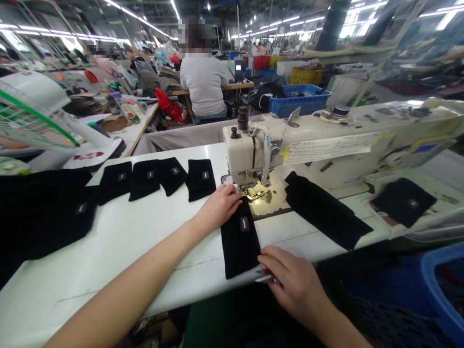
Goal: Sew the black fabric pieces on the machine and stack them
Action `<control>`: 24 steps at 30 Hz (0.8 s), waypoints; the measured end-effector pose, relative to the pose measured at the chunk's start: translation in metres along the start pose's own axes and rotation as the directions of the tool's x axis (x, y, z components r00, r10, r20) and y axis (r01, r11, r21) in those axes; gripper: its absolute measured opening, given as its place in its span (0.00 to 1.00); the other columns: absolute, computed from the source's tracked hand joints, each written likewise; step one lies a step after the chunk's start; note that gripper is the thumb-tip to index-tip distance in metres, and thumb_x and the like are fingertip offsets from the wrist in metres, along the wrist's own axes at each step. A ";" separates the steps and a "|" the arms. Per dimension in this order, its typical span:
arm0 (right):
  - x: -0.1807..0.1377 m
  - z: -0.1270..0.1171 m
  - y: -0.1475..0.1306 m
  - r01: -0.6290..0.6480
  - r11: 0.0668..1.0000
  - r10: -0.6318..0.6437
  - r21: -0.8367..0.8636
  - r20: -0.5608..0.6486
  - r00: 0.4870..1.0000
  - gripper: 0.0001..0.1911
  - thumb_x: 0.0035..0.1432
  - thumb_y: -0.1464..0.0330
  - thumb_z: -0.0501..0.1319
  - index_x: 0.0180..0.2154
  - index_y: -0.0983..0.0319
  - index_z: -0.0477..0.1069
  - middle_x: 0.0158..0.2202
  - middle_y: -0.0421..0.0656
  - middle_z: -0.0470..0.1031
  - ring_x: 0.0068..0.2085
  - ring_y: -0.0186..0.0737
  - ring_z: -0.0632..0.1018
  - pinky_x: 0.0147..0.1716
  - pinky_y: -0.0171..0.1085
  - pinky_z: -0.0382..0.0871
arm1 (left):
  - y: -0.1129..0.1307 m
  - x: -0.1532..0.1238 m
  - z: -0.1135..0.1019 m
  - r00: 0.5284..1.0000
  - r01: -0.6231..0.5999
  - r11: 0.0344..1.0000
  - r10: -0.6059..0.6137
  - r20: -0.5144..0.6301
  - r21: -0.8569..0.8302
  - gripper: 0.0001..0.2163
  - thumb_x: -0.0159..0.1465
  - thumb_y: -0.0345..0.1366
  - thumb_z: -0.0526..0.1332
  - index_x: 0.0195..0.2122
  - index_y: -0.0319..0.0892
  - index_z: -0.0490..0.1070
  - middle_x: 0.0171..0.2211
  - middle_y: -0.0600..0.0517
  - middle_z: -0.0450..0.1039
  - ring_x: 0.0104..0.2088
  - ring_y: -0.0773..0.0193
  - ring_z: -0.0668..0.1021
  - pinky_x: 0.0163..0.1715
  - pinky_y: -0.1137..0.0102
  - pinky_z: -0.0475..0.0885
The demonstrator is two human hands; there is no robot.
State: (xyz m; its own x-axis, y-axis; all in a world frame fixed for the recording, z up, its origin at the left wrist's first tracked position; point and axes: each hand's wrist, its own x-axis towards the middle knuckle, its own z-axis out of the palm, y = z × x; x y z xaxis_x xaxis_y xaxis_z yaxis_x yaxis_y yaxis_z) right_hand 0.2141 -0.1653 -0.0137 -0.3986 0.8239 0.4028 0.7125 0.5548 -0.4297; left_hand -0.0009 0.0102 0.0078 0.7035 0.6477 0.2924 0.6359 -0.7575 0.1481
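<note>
A black fabric piece with a small white label lies on the white table, its far end under the presser foot of the cream sewing machine. My left hand rests flat on the piece's far left corner, beside the foot. My right hand sits at the piece's near right corner and pinches a small metal tool, likely thread snips. A chain of sewn black pieces trails off to the left behind the needle.
A long black fabric strip lies right of the needle plate, and another black piece sits further right. A black pile lies at the left. A blue bin stands near right. A person in a grey top sits ahead.
</note>
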 end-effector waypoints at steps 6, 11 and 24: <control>0.004 -0.001 0.001 -0.010 1.000 0.010 -0.011 0.026 1.000 0.20 0.58 0.79 0.52 0.48 0.64 0.74 0.50 0.51 0.77 0.43 0.45 0.80 0.36 0.40 0.76 | -0.004 0.002 -0.001 1.000 -0.005 1.000 0.005 -0.003 0.031 0.12 0.72 0.34 0.53 0.48 0.38 0.75 0.40 0.45 0.69 0.41 0.56 0.71 0.46 0.61 0.72; 0.001 -0.002 0.001 0.021 0.999 -0.020 -0.028 0.032 0.999 0.20 0.59 0.79 0.52 0.49 0.64 0.74 0.50 0.51 0.78 0.43 0.45 0.80 0.38 0.40 0.76 | 0.014 -0.004 -0.010 0.999 0.024 0.995 -0.027 0.033 0.102 0.12 0.71 0.31 0.53 0.49 0.35 0.74 0.41 0.42 0.71 0.42 0.54 0.73 0.45 0.59 0.74; 0.001 -0.012 0.002 0.029 0.997 -0.020 -0.074 0.108 0.994 0.18 0.56 0.77 0.55 0.47 0.62 0.72 0.39 0.45 0.73 0.34 0.42 0.74 0.27 0.38 0.62 | 0.086 -0.080 -0.033 0.939 -0.314 0.931 0.334 0.087 -0.186 0.15 0.70 0.34 0.55 0.56 0.36 0.69 0.51 0.41 0.75 0.53 0.51 0.75 0.49 0.59 0.78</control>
State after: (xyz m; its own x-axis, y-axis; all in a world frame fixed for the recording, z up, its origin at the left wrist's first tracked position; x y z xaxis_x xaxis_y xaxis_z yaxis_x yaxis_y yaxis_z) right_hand 0.2221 -0.1646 -0.0044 -0.4732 0.8201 0.3216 0.7417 0.5679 -0.3569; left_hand -0.0130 -0.1098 0.0279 0.9001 0.3625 0.2418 0.3124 -0.9237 0.2218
